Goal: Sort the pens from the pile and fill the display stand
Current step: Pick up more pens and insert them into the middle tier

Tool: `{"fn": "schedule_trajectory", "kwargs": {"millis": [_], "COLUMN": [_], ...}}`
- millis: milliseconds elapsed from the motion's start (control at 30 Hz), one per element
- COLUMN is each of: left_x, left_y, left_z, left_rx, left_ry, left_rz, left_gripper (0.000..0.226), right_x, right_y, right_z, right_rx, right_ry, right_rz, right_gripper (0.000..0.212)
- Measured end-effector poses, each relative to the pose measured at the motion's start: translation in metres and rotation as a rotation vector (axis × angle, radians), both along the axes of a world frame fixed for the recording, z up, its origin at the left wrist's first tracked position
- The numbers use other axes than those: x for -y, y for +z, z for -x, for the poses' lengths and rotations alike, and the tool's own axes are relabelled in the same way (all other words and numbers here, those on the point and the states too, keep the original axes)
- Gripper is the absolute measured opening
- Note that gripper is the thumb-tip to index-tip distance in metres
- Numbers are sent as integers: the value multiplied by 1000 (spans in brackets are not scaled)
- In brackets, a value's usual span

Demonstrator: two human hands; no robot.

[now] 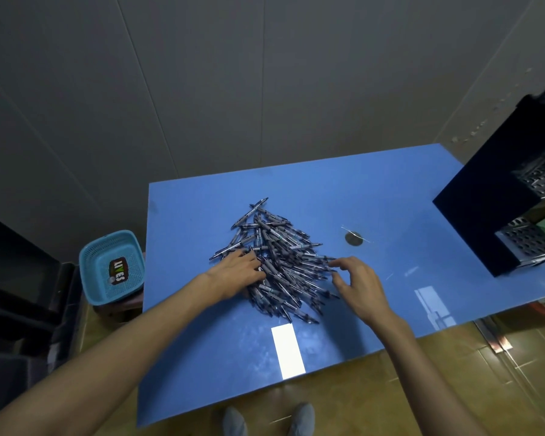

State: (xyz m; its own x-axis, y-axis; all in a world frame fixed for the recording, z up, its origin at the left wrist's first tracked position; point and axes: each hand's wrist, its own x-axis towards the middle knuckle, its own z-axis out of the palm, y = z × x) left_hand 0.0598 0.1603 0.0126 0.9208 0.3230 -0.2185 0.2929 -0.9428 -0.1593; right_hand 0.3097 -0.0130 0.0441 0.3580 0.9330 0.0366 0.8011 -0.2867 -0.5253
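Observation:
A big pile of dark pens (280, 256) lies in the middle of the blue table (343, 196). My left hand (238, 272) rests flat on the pile's left side, fingers spread over the pens. My right hand (357, 283) hovers at the pile's right edge with curled, parted fingers, its fingertips touching pen ends. Neither hand has a pen lifted. The black display stand (488, 196) with perforated metal tiers (529, 243) stands at the table's right end, partly cut off by the frame.
A blue plastic basket (110, 267) sits on a stool left of the table. A dark round spot (353, 239) marks the tabletop right of the pile. Dark crates stand at far left. My shoes (268, 420) show below the table's near edge.

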Motion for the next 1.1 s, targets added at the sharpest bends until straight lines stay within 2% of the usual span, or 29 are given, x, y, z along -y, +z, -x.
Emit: {"fn": "schedule_trajectory", "kwargs": {"millis": [267, 433, 667, 833, 900, 1100], "left_x": [8, 18, 21, 21, 22, 27], "left_y": [-5, -14, -25, -25, -24, -13], "left_z": [20, 50, 89, 94, 93, 89], "left_rx": [-78, -91, 12, 111, 137, 298], "left_ry": [47, 141, 206, 292, 335, 600], "left_rz": [-73, -11, 16, 83, 133, 303], "left_gripper": [37, 35, 41, 13, 8, 22], "right_x": [-10, -16, -17, -17, -17, -19], "right_y": [-3, -5, -11, -11, -10, -9], "right_z": [-4, -4, -5, -5, -6, -8], "right_rx": [-12, -22, -29, -30, -31, -29], "right_ry": [47, 62, 91, 92, 91, 85], "right_rz": [21, 24, 37, 32, 29, 38], "right_gripper": [22, 20, 22, 22, 21, 20]}}
